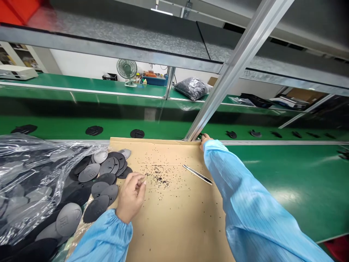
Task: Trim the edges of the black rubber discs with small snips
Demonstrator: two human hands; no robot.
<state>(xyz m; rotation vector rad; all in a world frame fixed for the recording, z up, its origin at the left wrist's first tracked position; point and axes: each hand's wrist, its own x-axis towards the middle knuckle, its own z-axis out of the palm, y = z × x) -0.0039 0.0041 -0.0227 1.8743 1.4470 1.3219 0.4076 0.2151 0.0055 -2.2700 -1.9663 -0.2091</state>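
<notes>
My left hand (131,194) is over the cardboard sheet (174,225), its fingers curled together beside the pile of black oval pieces (96,208); whether something small is between the fingertips I cannot make out. My right hand (205,139) reaches to the far edge of the cardboard, at the foot of the metal post. Its fingers are mostly hidden, with something dark by the fingertips. Tiny black bits (160,180) are scattered over the cardboard. A slim white-and-black tool (197,174) lies between my hands, nearer the right sleeve.
Clear plastic bag (32,182) with more oval pieces at left. Green conveyor belt (163,125) beyond the cardboard carries black pieces (137,133). A slanted metal post (231,72) rises by my right hand. Shelf (122,31) overhead; fan (127,70) and a filled bag (192,88) behind.
</notes>
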